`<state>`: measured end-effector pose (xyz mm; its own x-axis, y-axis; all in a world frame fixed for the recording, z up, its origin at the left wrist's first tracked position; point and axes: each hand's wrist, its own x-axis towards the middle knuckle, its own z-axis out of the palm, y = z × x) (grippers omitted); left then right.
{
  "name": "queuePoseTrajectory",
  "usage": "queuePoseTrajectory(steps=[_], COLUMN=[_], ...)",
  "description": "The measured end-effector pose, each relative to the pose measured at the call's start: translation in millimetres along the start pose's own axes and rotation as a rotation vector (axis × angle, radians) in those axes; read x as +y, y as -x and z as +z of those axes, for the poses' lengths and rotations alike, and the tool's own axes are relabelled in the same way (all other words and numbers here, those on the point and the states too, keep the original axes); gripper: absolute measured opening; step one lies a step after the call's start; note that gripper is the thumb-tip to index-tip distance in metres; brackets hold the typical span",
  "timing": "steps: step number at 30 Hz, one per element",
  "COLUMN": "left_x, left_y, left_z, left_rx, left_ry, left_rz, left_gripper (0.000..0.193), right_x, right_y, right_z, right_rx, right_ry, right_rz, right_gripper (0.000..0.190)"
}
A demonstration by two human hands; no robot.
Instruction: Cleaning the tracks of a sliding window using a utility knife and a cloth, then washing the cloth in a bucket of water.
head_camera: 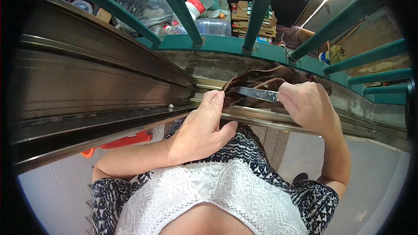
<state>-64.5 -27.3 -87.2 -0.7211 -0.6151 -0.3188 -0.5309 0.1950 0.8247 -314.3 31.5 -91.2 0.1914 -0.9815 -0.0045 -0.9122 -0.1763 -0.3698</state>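
A brown cloth (277,75) lies bunched over the metal window track (267,115) and the sill behind it. My left hand (209,127) pinches the cloth's left edge between its fingers; the thumb stands apart, nearer my body. In my right hand (303,104) is a flat, shiny metal blade (256,93), perhaps a knife, pointing left. The blade's tip rests at or just above the cloth, near my left fingertips. Its handle is hidden inside my fist.
Green metal bars (258,13) rise from a green rail (222,44) beyond the sill. Behind them are plastic bottles (212,27), bags and stacked flattened cardboard (241,19). A brown window frame (98,78) runs along the left. A red object (127,139) is below it.
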Motion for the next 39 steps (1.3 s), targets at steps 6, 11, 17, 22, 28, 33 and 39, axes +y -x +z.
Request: queuePoseTrajectory(steps=[6,11,17,22,28,33,39], left_x=[-4,-3,9,9,4,3,18], left_y=[2,0,-7,-6,3,-3,4], left_z=[3,3,2,0,3,6,-3], left_rx=[0.053,0.101,0.033,-0.071,0.019,-0.17,-0.074], left_ry=[0.028,-0.097,-0.244,-0.273,-0.179,-0.105,-0.39], left_rz=[0.189,0.113,-0.03,-0.156,0.129,0.152,0.196], left_gripper=[0.059,0.047,0.051,0.05,0.065,0.061,0.043], right_x=[0,0,-3,-2,-5,-10,-8], right_y=[-2,-2,-6,-7,-7,-12,-12], right_z=[10,15,13,20,26,33,24], right_rx=[-0.006,-0.006,0.034,0.021,0.021,0.018,0.01], right_ry=[0.006,0.009,-0.048,0.013,0.029,-0.009,-0.001], right_rz=[-0.052,-0.052,-0.026,-0.055,-0.078,-0.134,-0.119], right_gripper=[0.019,0.018,0.019,0.02,0.02,0.018,0.017])
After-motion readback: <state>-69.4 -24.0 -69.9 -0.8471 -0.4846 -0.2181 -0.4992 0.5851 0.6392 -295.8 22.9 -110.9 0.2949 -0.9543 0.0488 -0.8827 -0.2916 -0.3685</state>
